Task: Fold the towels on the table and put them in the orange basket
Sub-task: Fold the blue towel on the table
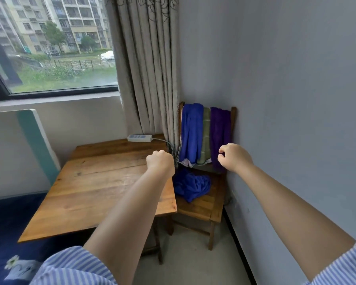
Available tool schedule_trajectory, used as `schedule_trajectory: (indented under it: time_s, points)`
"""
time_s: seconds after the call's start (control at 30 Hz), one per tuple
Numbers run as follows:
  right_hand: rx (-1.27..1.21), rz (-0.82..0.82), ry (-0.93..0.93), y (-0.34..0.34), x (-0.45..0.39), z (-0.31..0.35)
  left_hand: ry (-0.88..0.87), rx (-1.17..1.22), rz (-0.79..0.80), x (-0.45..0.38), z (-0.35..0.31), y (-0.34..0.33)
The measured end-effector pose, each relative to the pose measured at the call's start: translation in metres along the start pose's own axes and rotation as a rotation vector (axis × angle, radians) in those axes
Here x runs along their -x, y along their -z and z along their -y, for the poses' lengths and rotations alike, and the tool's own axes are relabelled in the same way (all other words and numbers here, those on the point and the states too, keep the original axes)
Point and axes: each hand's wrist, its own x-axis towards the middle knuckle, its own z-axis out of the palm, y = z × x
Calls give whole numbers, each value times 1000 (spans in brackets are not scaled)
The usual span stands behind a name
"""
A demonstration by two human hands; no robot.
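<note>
Three towels hang over the back of a wooden chair [201, 206]: a blue towel [190, 130], a green towel [206, 138] and a purple towel [220, 132]. A crumpled blue towel [193, 186] lies on the chair seat. My left hand [160, 162] hovers in a fist over the right edge of the wooden table [95, 190], holding nothing. My right hand [233, 156] is stretched out in front of the purple towel with fingers curled and empty. No orange basket is in view.
A white power strip [139, 138] lies at the table's far edge, its cable running into the curtain [148, 68]. A grey wall stands close on the right. A bed with dark blue bedding [6, 223] and a white headboard is on the left.
</note>
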Motion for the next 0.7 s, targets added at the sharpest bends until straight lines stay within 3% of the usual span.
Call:
schedule_trajectory:
  time_s: [0.47,0.7]
  points:
    - [-126,62,-87,-54,-282,-104,17,86,91,-295,-43,-17]
    - [-177,117,-67,-89,-371,-101,54,218,117,-391,-44,-28]
